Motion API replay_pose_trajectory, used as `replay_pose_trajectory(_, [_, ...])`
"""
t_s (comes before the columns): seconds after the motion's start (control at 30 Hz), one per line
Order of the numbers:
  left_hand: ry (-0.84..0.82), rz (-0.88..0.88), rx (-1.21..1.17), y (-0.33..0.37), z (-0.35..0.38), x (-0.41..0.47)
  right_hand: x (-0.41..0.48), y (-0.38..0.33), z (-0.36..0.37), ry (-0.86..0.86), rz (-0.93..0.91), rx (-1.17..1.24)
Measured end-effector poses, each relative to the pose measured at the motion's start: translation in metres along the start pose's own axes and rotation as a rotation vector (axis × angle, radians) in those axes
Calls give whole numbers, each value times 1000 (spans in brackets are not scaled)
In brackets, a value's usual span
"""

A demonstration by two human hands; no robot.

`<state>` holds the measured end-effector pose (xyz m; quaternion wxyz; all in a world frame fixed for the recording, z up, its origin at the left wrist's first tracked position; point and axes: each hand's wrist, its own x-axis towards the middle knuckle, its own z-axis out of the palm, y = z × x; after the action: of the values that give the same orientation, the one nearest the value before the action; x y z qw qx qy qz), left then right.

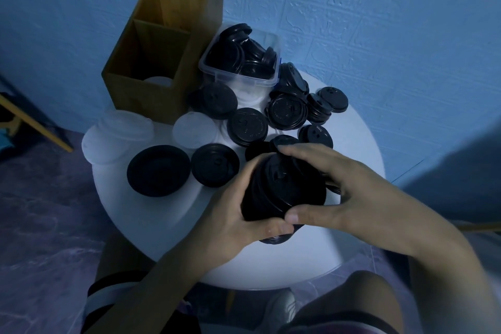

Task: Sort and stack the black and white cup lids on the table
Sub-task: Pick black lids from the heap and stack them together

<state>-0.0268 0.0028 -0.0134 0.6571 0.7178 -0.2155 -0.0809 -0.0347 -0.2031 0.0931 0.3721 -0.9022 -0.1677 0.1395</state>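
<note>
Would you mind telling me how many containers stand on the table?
2: a wooden box at the back left of the table and, right of it, a clear plastic tub holding black lids. None looks hidden.

2 hands (235,214) (352,198), 1 table (162,214), 1 wooden box (146,100), 1 clear tub (275,43), black lids (158,169) uncountable
</note>
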Motion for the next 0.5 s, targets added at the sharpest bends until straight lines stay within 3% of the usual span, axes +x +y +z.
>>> replay_pose_trajectory(0.3, [-24,-3,0,2,-3,2,8,-2,-9,-167,39,5])
replay_pose_trajectory(0.5, [-36,-19,21,4,-5,1,8,1,-3,-118,32,6])
